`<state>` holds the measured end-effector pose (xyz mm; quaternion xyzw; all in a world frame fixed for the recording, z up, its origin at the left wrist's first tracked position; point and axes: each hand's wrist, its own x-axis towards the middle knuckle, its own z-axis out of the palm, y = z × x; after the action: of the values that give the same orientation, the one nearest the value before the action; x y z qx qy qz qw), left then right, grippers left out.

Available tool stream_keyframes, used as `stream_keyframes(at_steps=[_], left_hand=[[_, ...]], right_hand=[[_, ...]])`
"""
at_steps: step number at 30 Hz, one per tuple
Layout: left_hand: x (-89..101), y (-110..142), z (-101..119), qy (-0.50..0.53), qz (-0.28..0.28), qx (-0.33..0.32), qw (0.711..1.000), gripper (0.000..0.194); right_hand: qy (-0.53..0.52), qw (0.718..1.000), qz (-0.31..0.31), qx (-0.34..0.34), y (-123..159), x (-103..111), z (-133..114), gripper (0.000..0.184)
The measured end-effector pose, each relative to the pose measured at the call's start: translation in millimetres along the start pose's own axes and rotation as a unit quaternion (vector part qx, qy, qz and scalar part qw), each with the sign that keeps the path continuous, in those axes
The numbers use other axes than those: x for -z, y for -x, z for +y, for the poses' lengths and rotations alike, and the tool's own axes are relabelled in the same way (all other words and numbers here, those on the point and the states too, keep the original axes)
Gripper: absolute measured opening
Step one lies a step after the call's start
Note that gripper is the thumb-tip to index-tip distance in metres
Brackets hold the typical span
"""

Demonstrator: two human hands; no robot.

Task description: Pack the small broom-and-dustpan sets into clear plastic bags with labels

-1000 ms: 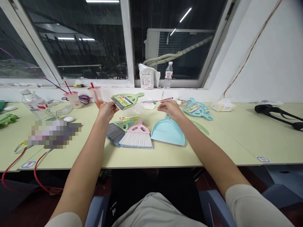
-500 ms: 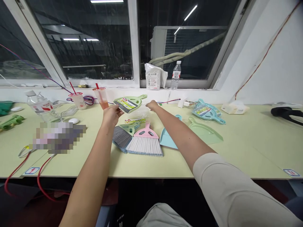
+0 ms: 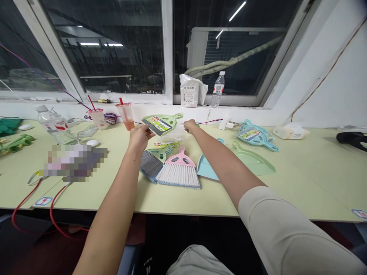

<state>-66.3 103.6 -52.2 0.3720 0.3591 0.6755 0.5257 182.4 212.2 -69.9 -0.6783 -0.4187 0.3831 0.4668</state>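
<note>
Containers at upper left, what's in them?

A clear plastic bottle point(image 3: 54, 124) lies on its side on the pale green table point(image 3: 321, 172), apparently empty. Beyond it stand a milky cup point(image 3: 99, 120) and a taller cup point(image 3: 126, 119), both with red straws. The taller one holds a little reddish liquid at the bottom.

And the left hand point(image 3: 139, 138)?

Its fingers curl firmly round the lower edge of a green dustpan point(image 3: 172, 120), raised near the window, with a grey brush and printed card attached.

What lies loose below it?

A grey brush with a green back point(image 3: 151, 162), then a pink brush point(image 3: 179, 172), both apart from any pan.

The right hand point(image 3: 190, 125)?

Its fingertips point(image 3: 187, 123) pinch narrowly beside a clear plastic wrap point(image 3: 177, 133). I can't tell whether they hold it.

What's further right?

A blue dustpan point(image 3: 207, 170) and a mint dustpan point(image 3: 252, 162) lie unpacked. Only the teal dustpan set point(image 3: 254, 135), at right, and the green one keep their cards, so those two are left
</note>
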Motion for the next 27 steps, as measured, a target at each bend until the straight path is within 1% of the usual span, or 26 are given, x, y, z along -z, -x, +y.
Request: stream_keyframes(at_steps=[3, 5, 7, 9, 11, 13, 14, 16, 18, 21, 25, 27], left_hand=[[-0.5, -0.8, 2.2, -0.002, 0.006, -0.003, 1.0, 0.008], [-0.7, -1.0, 3.8, -0.004, 0.006, -0.003, 1.0, 0.008], [-1.4, -0.5, 4.6, -0.007, -0.006, -0.001, 1.0, 0.009], [-3.6, 1.5, 3.8, -0.013, -0.028, 0.0, 1.0, 0.009], [-8.6, 5.2, 1.4, -0.025, -0.056, 0.004, 0.998, 0.009], [-16.2, 10.9, -1.9, -0.039, -0.084, 0.013, 0.996, 0.009], [-20.5, 14.2, -3.5, -0.045, -0.098, 0.019, 0.994, 0.01], [-28.5, 21.3, -5.9, -0.056, -0.121, 0.033, 0.991, 0.009], [-34.2, 27.8, -7.2, -0.064, -0.143, 0.045, 0.987, 0.007], [-37.9, 35.4, -7.9, -0.07, -0.164, 0.051, 0.983, 0.005], [-39.9, 41.0, -10.1, -0.065, -0.165, 0.07, 0.982, 0.008], [-41.5, 42.2, -11.8, -0.06, -0.157, 0.092, 0.981, 0.009]], right_hand=[[-0.083, 0.996, 0.019, 0.003, 6.1, 27.2, -12.9, 0.027], [-0.131, 0.991, 0.022, 0.016, 15.1, 56.1, -19.1, 0.028], [-0.168, 0.985, 0.024, 0.032, 30.5, 92.4, -18.9, 0.027], [-0.201, 0.978, 0.022, 0.056, 51.9, 132.2, -10.6, 0.024], [-0.228, 0.97, 0.031, 0.084, 76.6, 169.6, 4.2, 0.022], [-0.261, 0.957, 0.039, 0.124, 100.4, 198.8, 22.1, 0.021], [-0.266, 0.953, 0.044, 0.14, 111.0, 209.3, 31.0, 0.02], [-0.259, 0.949, 0.049, 0.172, 128.1, 221.6, 46.9, 0.017], [-0.253, 0.945, 0.049, 0.202, 140.2, 224.8, 59.1, 0.013], [-0.277, 0.934, 0.029, 0.224, 152.4, 221.5, 69.4, 0.009], [-0.318, 0.922, -0.017, 0.218, 162.7, 215.2, 74.1, 0.016], [-0.309, 0.924, -0.007, 0.224, 164.8, 211.8, 76.2, 0.019]])
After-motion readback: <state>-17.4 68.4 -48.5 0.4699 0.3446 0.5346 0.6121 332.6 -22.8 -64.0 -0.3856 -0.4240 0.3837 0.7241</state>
